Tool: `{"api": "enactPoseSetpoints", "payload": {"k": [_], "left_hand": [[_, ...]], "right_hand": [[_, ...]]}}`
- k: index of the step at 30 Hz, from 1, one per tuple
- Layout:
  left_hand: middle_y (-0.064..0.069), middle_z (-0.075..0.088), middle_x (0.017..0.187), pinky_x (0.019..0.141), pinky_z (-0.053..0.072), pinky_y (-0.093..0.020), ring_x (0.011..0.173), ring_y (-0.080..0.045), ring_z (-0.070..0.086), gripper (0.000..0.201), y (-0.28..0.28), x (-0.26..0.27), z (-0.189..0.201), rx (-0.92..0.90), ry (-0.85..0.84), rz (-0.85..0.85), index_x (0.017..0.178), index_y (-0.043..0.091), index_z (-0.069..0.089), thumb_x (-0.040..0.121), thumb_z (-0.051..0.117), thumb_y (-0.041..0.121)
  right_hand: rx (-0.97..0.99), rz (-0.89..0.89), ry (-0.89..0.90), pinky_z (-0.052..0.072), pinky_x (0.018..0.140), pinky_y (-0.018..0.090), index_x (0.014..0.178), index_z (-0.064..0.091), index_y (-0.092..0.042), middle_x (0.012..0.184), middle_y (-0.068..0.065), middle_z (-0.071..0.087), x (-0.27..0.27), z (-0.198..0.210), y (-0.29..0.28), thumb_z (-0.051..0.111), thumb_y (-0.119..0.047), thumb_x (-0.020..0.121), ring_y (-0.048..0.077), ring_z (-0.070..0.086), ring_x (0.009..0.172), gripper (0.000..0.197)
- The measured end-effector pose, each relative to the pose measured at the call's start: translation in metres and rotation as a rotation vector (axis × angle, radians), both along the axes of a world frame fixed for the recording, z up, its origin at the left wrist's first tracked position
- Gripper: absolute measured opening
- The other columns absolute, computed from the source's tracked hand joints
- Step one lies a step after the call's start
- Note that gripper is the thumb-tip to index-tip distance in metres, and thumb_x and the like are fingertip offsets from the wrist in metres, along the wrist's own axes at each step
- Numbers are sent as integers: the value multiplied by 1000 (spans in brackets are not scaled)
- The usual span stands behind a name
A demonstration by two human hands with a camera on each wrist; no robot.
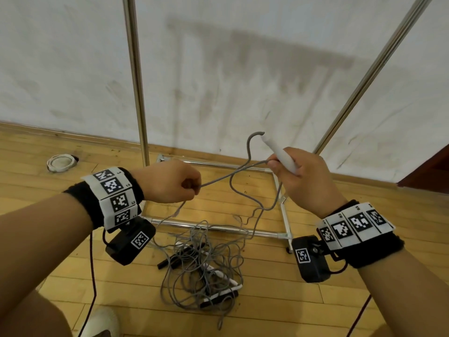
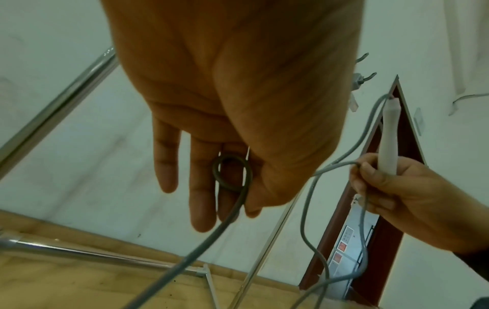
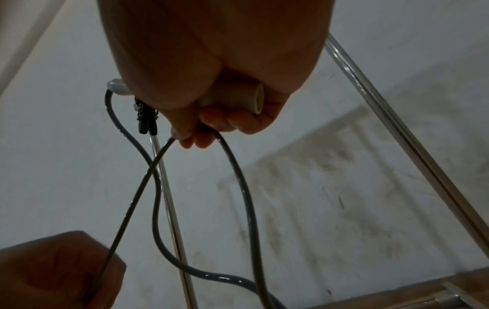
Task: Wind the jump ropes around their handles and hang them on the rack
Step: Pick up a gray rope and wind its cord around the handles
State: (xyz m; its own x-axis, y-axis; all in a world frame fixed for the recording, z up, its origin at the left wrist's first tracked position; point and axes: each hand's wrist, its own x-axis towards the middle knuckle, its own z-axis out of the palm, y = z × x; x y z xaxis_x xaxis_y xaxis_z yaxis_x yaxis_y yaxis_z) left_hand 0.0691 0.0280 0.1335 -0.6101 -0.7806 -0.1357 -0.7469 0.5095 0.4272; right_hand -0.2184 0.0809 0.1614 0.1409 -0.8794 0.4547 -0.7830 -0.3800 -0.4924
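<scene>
Right hand (image 1: 303, 176): gripping the white handle (image 1: 279, 152), tilting toward upper left.
Left hand (image 1: 170, 183): pinching the grey rope (image 1: 218, 178), stretching it lower left from the handle.
Remaining ropes (image 1: 201, 268): lying tangled on the floor, lower centre.

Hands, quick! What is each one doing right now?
Left hand: closed, gripping the grey rope.
Right hand: closed round the white handle, also pinching the rope.
</scene>
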Motion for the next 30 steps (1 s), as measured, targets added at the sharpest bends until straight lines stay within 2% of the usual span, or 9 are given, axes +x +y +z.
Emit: {"api": "enactPoseSetpoints", "payload": {"k": [4,8,11,13,17,20,23,27,30], "left_hand": [[10,65,81,59,38,-13,72,3,58,16,-4,6,0,21,24,44,86,33,66,88,58,19],[14,66,77,63,43,-16,71,7,60,18,-1,2,-2,41,45,23,84,34,64,93,57,20],[14,61,70,59,37,-14,66,8,57,15,4,-8,-4,-20,67,-14,86,31,62,99,54,31],[13,60,69,57,36,-16,65,6,56,16,6,-15,-4,-68,96,-20,86,27,62,99,53,30],[4,66,74,66,53,-33,67,-8,63,20,14,-27,2,-81,156,-59,94,19,66,100,51,30],[5,68,71,62,52,-23,63,3,64,24,18,-33,3,-95,207,-73,99,17,66,101,47,32],[10,69,68,58,46,-12,62,4,63,18,18,-32,4,-73,278,-71,95,22,64,101,49,31],[8,69,79,62,52,-17,64,0,68,8,17,-27,2,3,373,-49,101,21,61,99,53,24],[10,66,96,61,55,-21,66,-4,71,15,13,-19,-1,43,397,16,110,23,55,97,54,16]], "right_hand": [[50,-49,-22,39,55,19,85,66,-29,71,-4,63,-15,1,-2,63,-26,93,10,56,68,9],[158,-78,-12,45,63,27,90,69,-27,80,-7,65,-17,-7,-4,63,-22,93,9,59,73,8],[168,14,12,42,69,14,106,71,-22,97,-9,64,-8,-11,0,65,-14,91,3,58,83,18],[142,101,47,43,74,17,114,70,-20,104,-5,65,2,-12,3,65,-14,91,6,58,88,24],[115,231,55,45,68,26,108,70,-15,91,-2,67,28,-18,7,66,-18,92,12,57,77,17],[218,189,44,44,59,30,97,70,-24,73,-8,65,41,-26,8,63,-30,93,10,57,66,10],[270,144,-12,47,62,34,85,70,-24,72,-2,68,44,-27,6,62,-34,93,12,60,64,15],[218,138,84,44,59,35,93,65,-20,73,-4,61,43,-20,3,58,-32,96,15,56,64,14],[162,83,65,41,59,33,95,64,-16,74,-3,60,33,-14,2,58,-30,96,15,54,65,15]]}}
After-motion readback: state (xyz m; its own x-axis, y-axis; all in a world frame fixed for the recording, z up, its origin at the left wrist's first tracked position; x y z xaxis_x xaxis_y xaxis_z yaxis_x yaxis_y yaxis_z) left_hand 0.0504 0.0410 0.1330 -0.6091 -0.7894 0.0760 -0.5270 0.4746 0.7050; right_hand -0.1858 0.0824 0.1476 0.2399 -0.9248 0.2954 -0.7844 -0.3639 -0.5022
